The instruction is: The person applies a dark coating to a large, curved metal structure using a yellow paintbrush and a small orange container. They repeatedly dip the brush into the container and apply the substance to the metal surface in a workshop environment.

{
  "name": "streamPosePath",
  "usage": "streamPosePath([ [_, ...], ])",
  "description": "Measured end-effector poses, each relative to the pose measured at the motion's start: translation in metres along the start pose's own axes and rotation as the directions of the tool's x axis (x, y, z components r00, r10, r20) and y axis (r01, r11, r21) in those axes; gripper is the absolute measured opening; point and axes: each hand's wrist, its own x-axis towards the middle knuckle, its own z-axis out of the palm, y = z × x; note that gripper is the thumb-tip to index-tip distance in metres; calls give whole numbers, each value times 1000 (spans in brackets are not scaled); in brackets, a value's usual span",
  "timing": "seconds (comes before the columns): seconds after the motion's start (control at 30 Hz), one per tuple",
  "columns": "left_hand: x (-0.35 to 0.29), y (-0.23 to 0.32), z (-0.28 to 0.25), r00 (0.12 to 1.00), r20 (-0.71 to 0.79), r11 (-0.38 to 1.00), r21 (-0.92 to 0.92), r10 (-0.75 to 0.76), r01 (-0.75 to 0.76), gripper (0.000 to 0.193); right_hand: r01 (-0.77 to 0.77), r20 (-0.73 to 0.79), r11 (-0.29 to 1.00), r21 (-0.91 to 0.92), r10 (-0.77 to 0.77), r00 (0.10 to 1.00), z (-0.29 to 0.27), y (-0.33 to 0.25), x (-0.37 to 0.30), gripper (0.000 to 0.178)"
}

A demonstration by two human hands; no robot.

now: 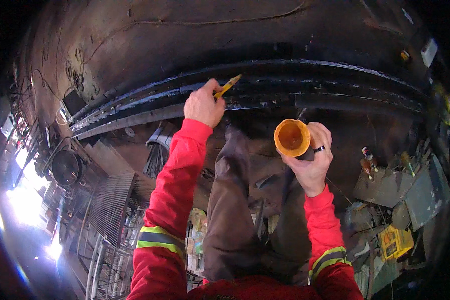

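Observation:
Pinched in my left hand [205, 104] is a slim yellow paintbrush [228, 86], its tapered end pointing up and to the right. That end is over the long dark metal beams [265, 80] that run across the view; whether it touches them I cannot tell. My right hand [317, 159] is wrapped round an orange-yellow cup [284, 127] and holds it upright, nearer to me than the beams. Through its open top the cup shows an orange-brown inside. A dark ring is on one finger of my right hand.
Below the beams at left lie a ribbed metal grate [110, 205], a round dark pan [66, 167] and a bundle of thin rods [156, 159]. Bottles [369, 162], grey-green metal plates [427, 192] and a yellow crate [396, 242] are at right. A cable [185, 23] crosses the far floor.

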Motion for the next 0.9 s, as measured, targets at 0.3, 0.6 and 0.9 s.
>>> streamPosePath([
  [0.3, -52, -34, -14, 999, 27, 902, 432, -22, 8, 28, -59, -46, 998, 14, 59, 997, -31, 30, -4, 67],
  [0.6, -29, 54, 29, 998, 59, 983, 178, 29, -39, 33, -30, -44, 1000, -6, 29, 999, -41, 36, -1, 69],
  [0.9, -29, 12, 0, 996, 73, 885, 465, -54, 14, 30, -24, -61, 1000, 17, 25, 998, -57, 43, 0, 69],
])
